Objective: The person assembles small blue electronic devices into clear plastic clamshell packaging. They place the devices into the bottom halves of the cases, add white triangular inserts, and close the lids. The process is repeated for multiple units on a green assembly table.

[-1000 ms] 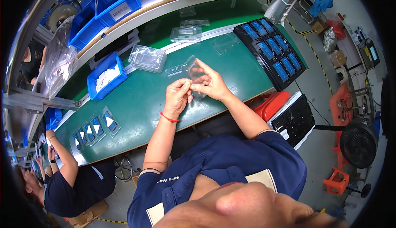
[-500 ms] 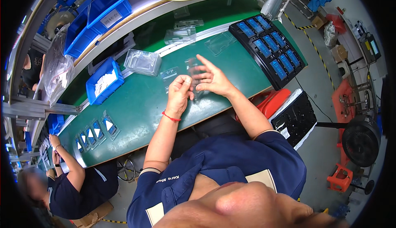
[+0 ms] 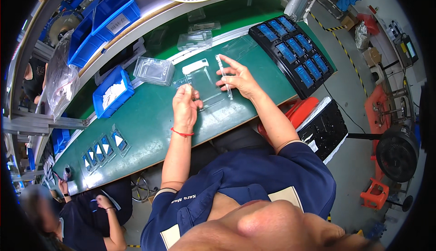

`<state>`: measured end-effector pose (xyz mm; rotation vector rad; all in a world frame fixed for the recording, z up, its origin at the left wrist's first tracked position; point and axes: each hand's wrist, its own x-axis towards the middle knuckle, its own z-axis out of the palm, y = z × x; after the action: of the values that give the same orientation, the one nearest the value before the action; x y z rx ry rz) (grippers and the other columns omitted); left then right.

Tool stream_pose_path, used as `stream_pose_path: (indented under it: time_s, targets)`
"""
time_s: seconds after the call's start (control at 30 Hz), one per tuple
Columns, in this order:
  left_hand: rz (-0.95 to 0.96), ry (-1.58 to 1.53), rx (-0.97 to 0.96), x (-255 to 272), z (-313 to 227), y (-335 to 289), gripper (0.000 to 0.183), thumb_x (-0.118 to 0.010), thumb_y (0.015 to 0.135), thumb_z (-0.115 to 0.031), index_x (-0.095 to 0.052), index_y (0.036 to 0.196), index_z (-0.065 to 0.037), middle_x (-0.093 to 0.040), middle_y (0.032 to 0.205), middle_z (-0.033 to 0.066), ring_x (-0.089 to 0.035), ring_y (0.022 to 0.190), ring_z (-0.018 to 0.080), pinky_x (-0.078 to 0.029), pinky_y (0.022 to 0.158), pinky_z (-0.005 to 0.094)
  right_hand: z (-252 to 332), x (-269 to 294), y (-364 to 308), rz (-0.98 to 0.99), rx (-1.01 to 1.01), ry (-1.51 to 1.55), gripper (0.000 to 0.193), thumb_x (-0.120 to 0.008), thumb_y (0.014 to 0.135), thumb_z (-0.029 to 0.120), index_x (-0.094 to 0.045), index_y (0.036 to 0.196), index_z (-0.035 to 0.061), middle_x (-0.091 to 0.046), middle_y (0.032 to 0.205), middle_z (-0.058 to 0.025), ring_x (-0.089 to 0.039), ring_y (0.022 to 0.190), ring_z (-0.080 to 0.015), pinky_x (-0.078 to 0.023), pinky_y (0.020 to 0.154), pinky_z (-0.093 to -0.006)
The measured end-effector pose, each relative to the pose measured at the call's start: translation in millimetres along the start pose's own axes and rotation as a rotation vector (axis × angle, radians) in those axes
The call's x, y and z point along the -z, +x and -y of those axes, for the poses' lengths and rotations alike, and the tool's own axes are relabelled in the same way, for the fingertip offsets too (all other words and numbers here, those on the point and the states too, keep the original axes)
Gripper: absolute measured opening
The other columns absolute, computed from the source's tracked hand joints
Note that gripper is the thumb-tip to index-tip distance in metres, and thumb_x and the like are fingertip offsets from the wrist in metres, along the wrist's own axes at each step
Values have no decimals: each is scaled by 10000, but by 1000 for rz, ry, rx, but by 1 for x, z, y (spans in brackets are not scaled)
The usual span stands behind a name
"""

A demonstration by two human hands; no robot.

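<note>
My left hand [image 3: 184, 108], with a red string on its wrist, pinches the near left edge of a clear plastic blister tray [image 3: 196, 66]. The green bench top shows through the tray. To its right, my right hand [image 3: 239, 82] grips a narrow clear plastic piece [image 3: 222, 69], seen almost edge-on, between the thumb and fingers. A gap separates the two pieces. Beyond my left hand sits a stack of clear plastic cases [image 3: 154, 71].
A black tray [image 3: 277, 51] of blue-screened devices stands at the right. Blue bins [image 3: 126, 82] are at the left, one holding white pieces. Several packed items [image 3: 104, 149] lie farther left, near a co-worker [image 3: 86, 219]. More clear packaging [image 3: 195, 41] lies behind.
My hands have moved apart from close together. The clear plastic, blurred before, now shows as a tray in my left hand and a narrow piece in my right. The co-worker's arms have shifted.
</note>
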<state>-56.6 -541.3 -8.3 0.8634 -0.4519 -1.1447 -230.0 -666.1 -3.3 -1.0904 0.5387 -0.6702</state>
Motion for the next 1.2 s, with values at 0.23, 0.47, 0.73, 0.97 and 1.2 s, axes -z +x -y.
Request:
stream_pose_path:
  time_s: [0.23, 0.47, 0.73, 0.97, 1.2]
  targets:
    - [-157, 414, 196, 9, 6, 21, 130, -575, 926, -143, -579, 932, -13, -545, 771, 11, -528, 614, 106, -475, 413, 264, -3, 9, 31, -237, 601, -1217, 715, -745, 763, 342, -451, 1371, 106, -565, 1194, -239, -573, 1090, -351, -472, 917, -396]
    - [-185, 1432, -469, 29, -7, 1, 310, -700, 794, -142, -652, 1068, -4, -593, 959, 147, -560, 855, 259, -462, 775, 382, 27, 112, 50, -217, 530, -1733, 135, -649, 754, 66, -692, 879, 38, -650, 865, -132, -612, 900, -321, -480, 803, -415]
    - [-302, 1695, -504, 52, -4, -28, 418, -723, 766, -287, -648, 1102, -50, -518, 1200, 191, -433, 1163, 357, -345, 979, 477, -9, 74, 7, -542, 482, -1826, 176, -701, 767, 221, -692, 853, 68, -634, 844, -105, -579, 868, -293, -452, 729, -416]
    - [-439, 1709, -503, 62, -10, -39, 413, -701, 788, -318, -651, 1114, -69, -544, 1188, 165, -451, 1149, 332, -348, 958, 450, -37, -69, -4, 66, 758, -1558, 424, -719, 741, 380, -664, 1068, 116, -579, 1173, -158, -480, 1158, -344, -336, 997, -519]
    - [-475, 1299, -523, 83, -15, -49, 467, -500, 925, -155, -419, 1377, -72, -604, 1130, 210, -532, 1059, 333, -393, 921, 437, -44, -108, 19, 53, 684, -1475, 562, -694, 758, 444, -626, 1170, 67, -547, 1221, -215, -476, 1138, -369, -368, 948, -491]
